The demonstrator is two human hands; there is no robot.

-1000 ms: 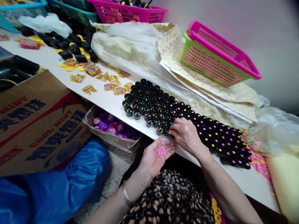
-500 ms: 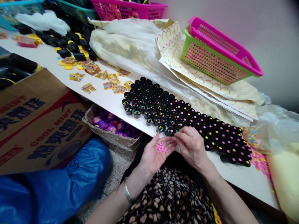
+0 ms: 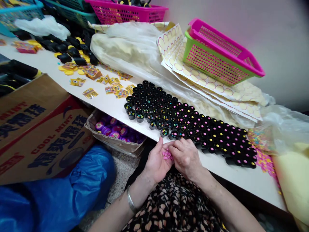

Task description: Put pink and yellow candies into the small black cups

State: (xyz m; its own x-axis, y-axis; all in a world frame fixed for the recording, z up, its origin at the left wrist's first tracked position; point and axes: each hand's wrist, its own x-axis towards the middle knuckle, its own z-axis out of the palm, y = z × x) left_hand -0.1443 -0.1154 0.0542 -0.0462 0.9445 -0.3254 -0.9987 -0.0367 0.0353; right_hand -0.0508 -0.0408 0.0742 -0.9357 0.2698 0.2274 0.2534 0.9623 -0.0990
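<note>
Head view. Compared with 0.5 s earlier, the right hand [image 3: 187, 157] had moved from beside the front black cups [image 3: 164, 131] to the left hand [image 3: 156, 162], its fingertips over the left fingers at the pink pieces [image 3: 166, 155]. The left hand lay palm up, thumb raised, its grip open and cupping the pieces. The right hand was turned palm down, fingers bent; its grip was narrow, with thumb and fingertips close together, though whether it held a piece could not be told. The black cups stood in packed rows on the table [image 3: 265, 185], just beyond both hands; many contained coloured pieces
</note>
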